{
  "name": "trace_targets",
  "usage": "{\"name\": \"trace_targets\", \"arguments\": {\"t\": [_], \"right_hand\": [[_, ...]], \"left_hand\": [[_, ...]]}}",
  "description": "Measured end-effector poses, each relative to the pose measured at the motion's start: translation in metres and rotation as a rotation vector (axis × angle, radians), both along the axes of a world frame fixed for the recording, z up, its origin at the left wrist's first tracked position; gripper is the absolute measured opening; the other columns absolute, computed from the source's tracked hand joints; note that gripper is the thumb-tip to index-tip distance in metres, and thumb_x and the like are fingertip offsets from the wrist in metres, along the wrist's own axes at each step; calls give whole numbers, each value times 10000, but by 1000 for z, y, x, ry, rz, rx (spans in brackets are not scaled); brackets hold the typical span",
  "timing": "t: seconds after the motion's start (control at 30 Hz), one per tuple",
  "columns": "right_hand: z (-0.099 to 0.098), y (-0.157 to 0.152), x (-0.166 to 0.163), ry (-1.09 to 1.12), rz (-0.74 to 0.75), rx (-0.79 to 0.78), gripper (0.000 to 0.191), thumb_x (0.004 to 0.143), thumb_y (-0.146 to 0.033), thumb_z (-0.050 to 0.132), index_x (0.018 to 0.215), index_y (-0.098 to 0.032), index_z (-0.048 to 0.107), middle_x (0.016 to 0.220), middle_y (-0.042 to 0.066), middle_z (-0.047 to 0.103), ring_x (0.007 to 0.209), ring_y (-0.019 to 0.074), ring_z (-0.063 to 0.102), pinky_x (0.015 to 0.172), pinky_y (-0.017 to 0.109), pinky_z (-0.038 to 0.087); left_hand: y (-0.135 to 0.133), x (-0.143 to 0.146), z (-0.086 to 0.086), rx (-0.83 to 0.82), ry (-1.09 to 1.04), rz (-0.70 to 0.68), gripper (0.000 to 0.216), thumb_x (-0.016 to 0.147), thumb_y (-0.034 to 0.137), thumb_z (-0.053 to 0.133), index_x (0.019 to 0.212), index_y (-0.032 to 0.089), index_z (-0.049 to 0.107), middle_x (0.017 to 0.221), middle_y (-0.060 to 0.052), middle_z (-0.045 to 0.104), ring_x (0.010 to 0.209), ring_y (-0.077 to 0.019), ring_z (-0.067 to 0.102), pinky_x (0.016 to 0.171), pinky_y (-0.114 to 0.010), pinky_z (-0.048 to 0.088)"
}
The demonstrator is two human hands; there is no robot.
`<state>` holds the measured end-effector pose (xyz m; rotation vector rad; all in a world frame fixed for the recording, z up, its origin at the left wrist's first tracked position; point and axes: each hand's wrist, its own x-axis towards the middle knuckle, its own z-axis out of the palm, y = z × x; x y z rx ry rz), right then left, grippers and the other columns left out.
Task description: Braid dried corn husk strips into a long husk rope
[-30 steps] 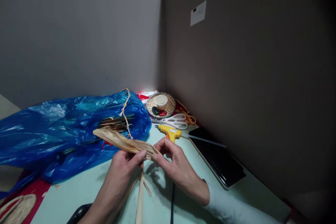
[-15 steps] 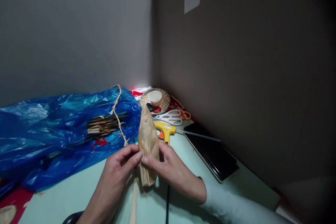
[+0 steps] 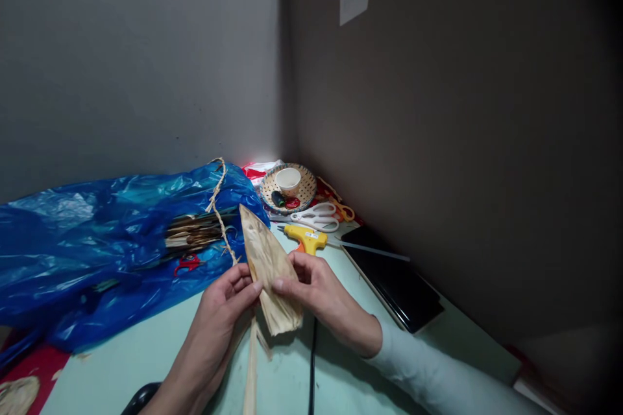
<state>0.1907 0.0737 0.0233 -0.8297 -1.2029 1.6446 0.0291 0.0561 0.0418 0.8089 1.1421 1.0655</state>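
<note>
Between my two hands is a dried, pale tan husk leaf [image 3: 267,249], pointed at its far end and pleated at the wider near end. My left hand [image 3: 221,314] pinches its left edge between thumb and fingers. On the opposite edge, my right hand [image 3: 324,295] grips it with the thumb on top and the fingers behind. A narrow dry strip [image 3: 250,369] hangs below the left hand toward the near edge of the view. Just beyond the leaf lies a yellow glue gun [image 3: 305,237].
White-handled scissors [image 3: 316,215] lie near a woven tray [image 3: 306,185] bearing a white cup [image 3: 288,179]. A blue plastic bag [image 3: 121,220] spreads leftward, with a leaf bundle [image 3: 195,231] and red scissors [image 3: 189,263] on it. A black tablet-like slab [image 3: 394,285] rests along the right wall.
The husk leaf has turned, its tip swinging left and its near end right; it now looks wider and flatter. Both hands keep hold of it.
</note>
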Motion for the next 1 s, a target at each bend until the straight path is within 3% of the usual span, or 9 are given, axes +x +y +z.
{"name": "trace_targets", "arguments": {"t": [0.17,0.33,0.57,0.8,1.0], "right_hand": [[3,0,3,61,12,-52,374,709,-424,789,877,-144,606,831,18,604,740,159,561,700,272,423],[3,0,1,81,21,-64,406,690,-416,804,903,-141,595,841,21,608,755,164,572,719,279,434],[4,-2,0,14,-27,15,389,689,-439,793,794,-164,539,740,-26,535,666,124,498,615,235,386],[3,-1,2,64,-80,25,356,748,-417,742,908,-148,571,845,8,584,777,161,579,714,264,459],[-2,0,-1,60,9,70,460,736,-390,773,1074,-150,576,994,50,645,919,206,619,812,303,501]], "left_hand": [[2,-3,0,15,54,42,445,645,230,825,1054,152,668,919,-75,782,819,-230,733,648,-261,536],[-1,3,3,-6,-88,21,471,705,261,800,1138,161,645,1015,-89,774,884,-249,734,733,-305,562],[-4,6,1,55,-10,-50,534,711,288,804,1198,179,617,1123,-104,748,979,-283,704,795,-344,552],[6,-9,1,145,245,13,341,654,318,813,927,145,702,893,-61,776,803,-224,690,749,-295,532],[5,-5,-4,169,249,-15,302,699,350,776,914,162,678,869,-36,758,809,-219,676,748,-290,517]]}}
